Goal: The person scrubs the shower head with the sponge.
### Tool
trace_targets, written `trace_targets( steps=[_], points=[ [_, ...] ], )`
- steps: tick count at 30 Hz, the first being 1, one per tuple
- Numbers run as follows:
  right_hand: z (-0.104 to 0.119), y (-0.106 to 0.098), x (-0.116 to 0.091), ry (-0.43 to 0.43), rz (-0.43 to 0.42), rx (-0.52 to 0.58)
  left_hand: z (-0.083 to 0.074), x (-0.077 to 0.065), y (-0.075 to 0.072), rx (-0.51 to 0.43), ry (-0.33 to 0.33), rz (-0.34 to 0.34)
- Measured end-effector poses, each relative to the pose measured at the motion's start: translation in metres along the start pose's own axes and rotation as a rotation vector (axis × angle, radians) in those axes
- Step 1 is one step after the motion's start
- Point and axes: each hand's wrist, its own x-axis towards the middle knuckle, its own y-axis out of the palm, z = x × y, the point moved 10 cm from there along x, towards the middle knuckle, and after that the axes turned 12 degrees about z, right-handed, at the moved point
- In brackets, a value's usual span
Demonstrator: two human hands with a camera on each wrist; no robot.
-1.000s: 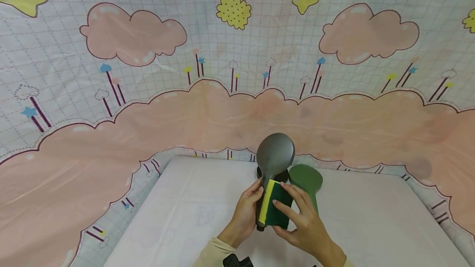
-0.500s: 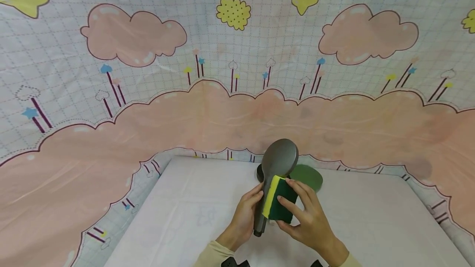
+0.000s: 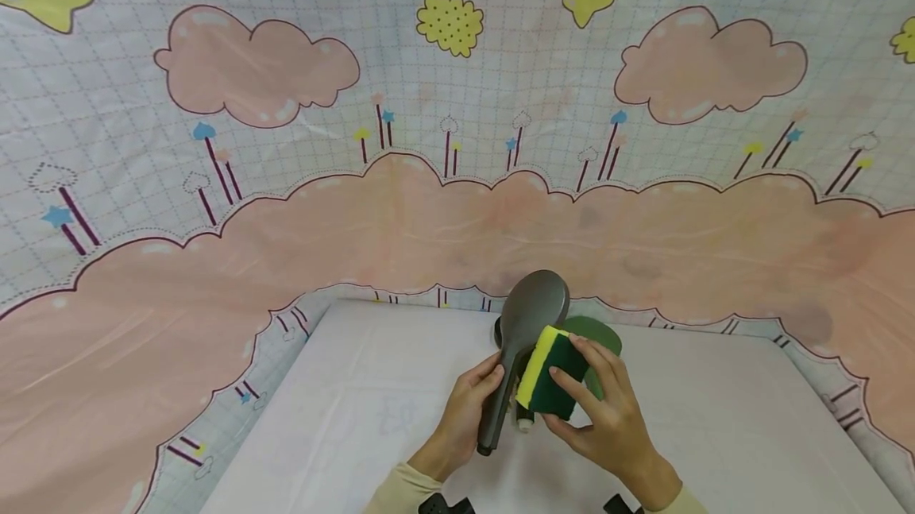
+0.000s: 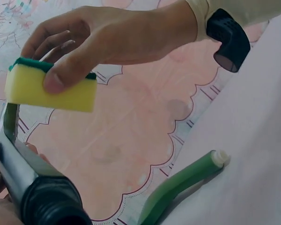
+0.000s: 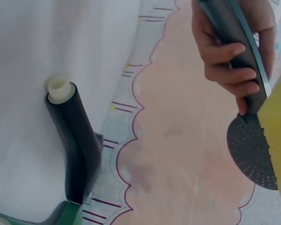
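Note:
A grey shower head (image 3: pixel 534 306) is held by its handle in my left hand (image 3: pixel 457 415), tilted with its round head up and away. In the right wrist view its perforated spray face (image 5: pixel 250 152) shows; the left wrist view has its threaded end (image 4: pixel 56 204). My right hand (image 3: pixel 609 419) pinches a yellow and green sponge (image 3: pixel 559 383) between thumb and fingers, just right of the shower head's neck. Whether sponge and neck touch, I cannot tell. Behind them lie a green shower head (image 3: pixel 596 339) and a black shower head (image 5: pixel 77 136), both partly hidden in the head view.
Both spare shower heads rest on a white table (image 3: pixel 343 403) near its back edge. Beyond the table hangs a patterned cloth (image 3: pixel 400 236) with clouds and stars. A dark wrist camera (image 4: pixel 229 40) is strapped on the right wrist.
The sponge has slid up from the grey handle and shifted right with my right hand. The shower head has dropped slightly, its handle end moving left, so the black shower head's handle now shows.

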Motion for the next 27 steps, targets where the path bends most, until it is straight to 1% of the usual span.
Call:
trace_targets(
  steps=[5,11,17,20,23,27],
  points=[
    [-0.010,-0.007,0.000,0.043,-0.014,-0.007,0.001,-0.002,-0.006,0.024,0.005,0.000],
    [-0.022,-0.015,-0.001,0.086,-0.032,0.005,0.002,-0.006,-0.011,0.085,-0.005,0.024],
    [-0.030,-0.017,-0.004,0.130,-0.031,0.022,-0.003,-0.009,-0.014,0.142,0.032,0.039],
    [-0.033,-0.016,-0.006,0.150,-0.017,0.026,-0.003,-0.010,-0.013,0.149,0.042,0.051],
    [-0.034,-0.014,-0.009,0.170,0.000,0.027,-0.002,-0.010,-0.011,0.134,0.043,0.072],
    [-0.036,-0.012,-0.010,0.191,0.017,0.016,-0.002,-0.010,-0.007,0.105,0.056,0.124]
  ],
)
